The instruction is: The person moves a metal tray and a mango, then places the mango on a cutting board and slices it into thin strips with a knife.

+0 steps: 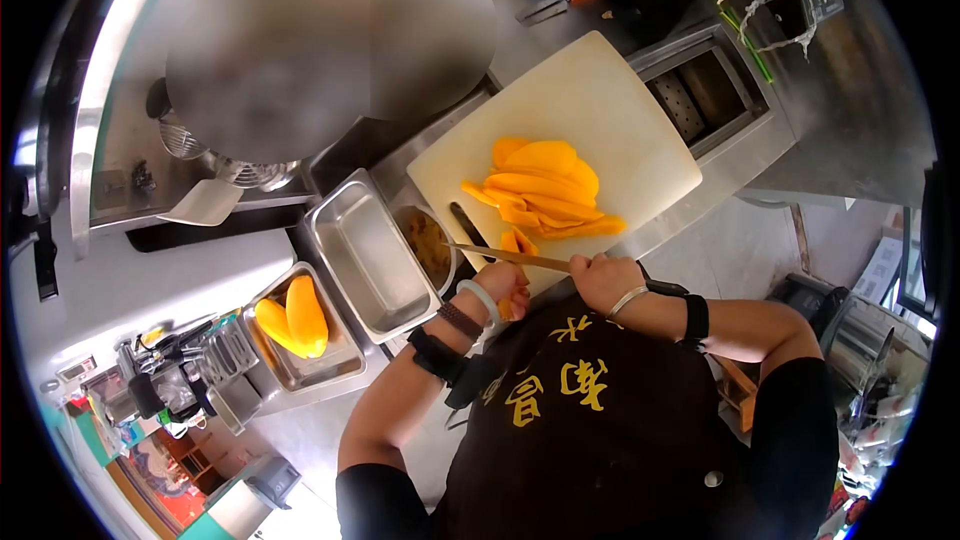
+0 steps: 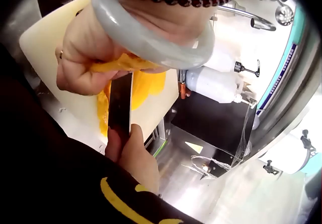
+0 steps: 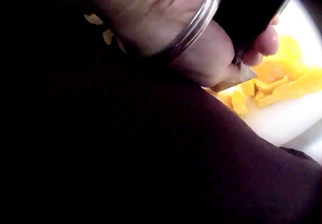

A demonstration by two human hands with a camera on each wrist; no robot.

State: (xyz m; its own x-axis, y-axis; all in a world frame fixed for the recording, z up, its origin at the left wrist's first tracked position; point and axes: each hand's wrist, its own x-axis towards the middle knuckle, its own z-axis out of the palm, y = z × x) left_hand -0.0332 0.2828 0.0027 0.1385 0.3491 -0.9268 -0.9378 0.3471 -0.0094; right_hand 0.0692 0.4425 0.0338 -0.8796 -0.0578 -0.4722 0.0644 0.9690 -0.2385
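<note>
My right hand (image 1: pixel 606 283) grips the handle end of a long knife (image 1: pixel 520 258) whose blade points left over the cutting board's near edge. Curled fingers of my left hand (image 1: pixel 500 285) hold an orange piece (image 2: pixel 123 63) against the blade, as the left wrist view shows. Several orange slices (image 1: pixel 545 185) lie heaped on the white cutting board (image 1: pixel 630 110). A small cut piece (image 1: pixel 517 242) lies beside the blade. In the right wrist view the right hand (image 3: pixel 206 48) hides most of the knife.
An empty steel pan (image 1: pixel 370 250) stands left of the board, next to a round bowl (image 1: pixel 425 240) with brownish contents. Further left, a steel tray (image 1: pixel 340 360) holds two peeled orange fruits (image 1: pixel 297 320). A two-pronged tool (image 1: pixel 565 0) lies behind the board.
</note>
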